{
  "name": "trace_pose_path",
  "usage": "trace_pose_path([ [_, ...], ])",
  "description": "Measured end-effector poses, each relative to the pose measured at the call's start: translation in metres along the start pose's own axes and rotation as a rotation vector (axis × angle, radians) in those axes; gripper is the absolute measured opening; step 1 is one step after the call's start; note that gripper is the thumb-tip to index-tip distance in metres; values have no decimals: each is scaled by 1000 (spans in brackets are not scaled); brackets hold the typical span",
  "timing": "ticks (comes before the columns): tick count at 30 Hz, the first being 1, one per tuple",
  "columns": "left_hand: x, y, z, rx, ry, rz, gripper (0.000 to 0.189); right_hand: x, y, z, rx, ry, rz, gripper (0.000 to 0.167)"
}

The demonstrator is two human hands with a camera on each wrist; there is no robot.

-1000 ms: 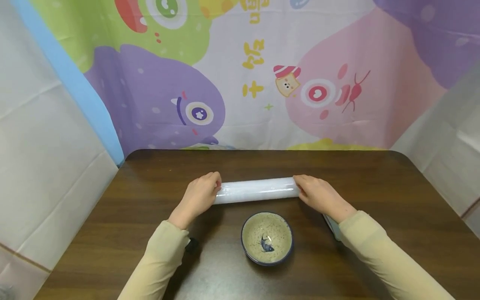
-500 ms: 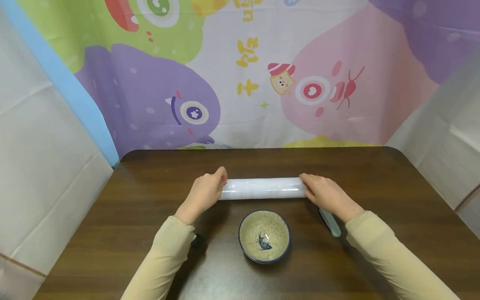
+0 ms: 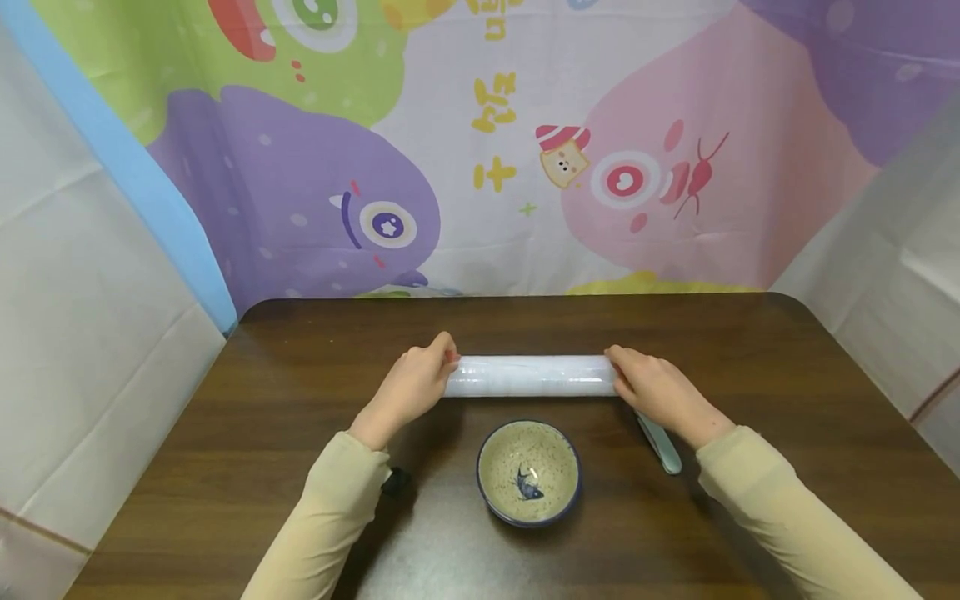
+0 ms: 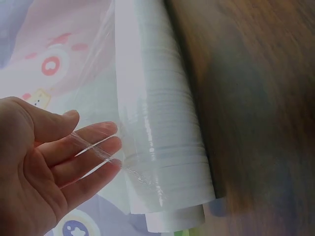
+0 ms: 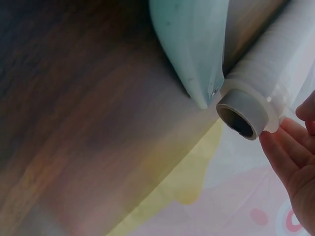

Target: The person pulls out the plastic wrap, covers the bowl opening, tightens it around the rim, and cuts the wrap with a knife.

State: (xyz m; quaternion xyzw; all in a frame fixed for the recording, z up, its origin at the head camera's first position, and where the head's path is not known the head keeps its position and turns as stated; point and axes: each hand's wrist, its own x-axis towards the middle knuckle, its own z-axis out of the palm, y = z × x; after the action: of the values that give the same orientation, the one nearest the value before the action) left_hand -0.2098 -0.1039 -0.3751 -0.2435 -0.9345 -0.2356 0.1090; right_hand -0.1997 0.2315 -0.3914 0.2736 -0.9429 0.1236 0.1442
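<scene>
From above, the head view looks forward and down across the worktop (image 3: 210, 492) to its far edge; each wrist view, close up, faces one end of the white roll (image 3: 532, 376) that all three share.

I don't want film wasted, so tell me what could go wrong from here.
The clear film is bunched near the left fingers, so it might tear or cling to itself. If pulled unevenly, the roll could shift into the nearby bowl. The right fingers might knock the teal tool near the roll's end.
</scene>
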Motion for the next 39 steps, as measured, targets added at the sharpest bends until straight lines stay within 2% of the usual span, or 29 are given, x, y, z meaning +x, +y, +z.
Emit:
trace_pose_path([
  [10, -1, 3, -2, -108, 25, -1, 11, 2, 0, 1, 37, 68, -15, 16],
  [14, 0, 3, -3, -119, 6, -24, 10, 2, 0, 2, 37, 102, -26, 9],
  [24, -1, 3, -5, -106, 28, -27, 9, 3, 0, 1, 10, 194, -63, 23],
  [31, -3, 5, -7, -125, 38, -51, 8, 2, -2, -1, 45, 202, -34, 15],
  [39, -6, 8, -9, -140, 46, -47, 9, 0, -4, -3, 54, 194, -22, 21],
])
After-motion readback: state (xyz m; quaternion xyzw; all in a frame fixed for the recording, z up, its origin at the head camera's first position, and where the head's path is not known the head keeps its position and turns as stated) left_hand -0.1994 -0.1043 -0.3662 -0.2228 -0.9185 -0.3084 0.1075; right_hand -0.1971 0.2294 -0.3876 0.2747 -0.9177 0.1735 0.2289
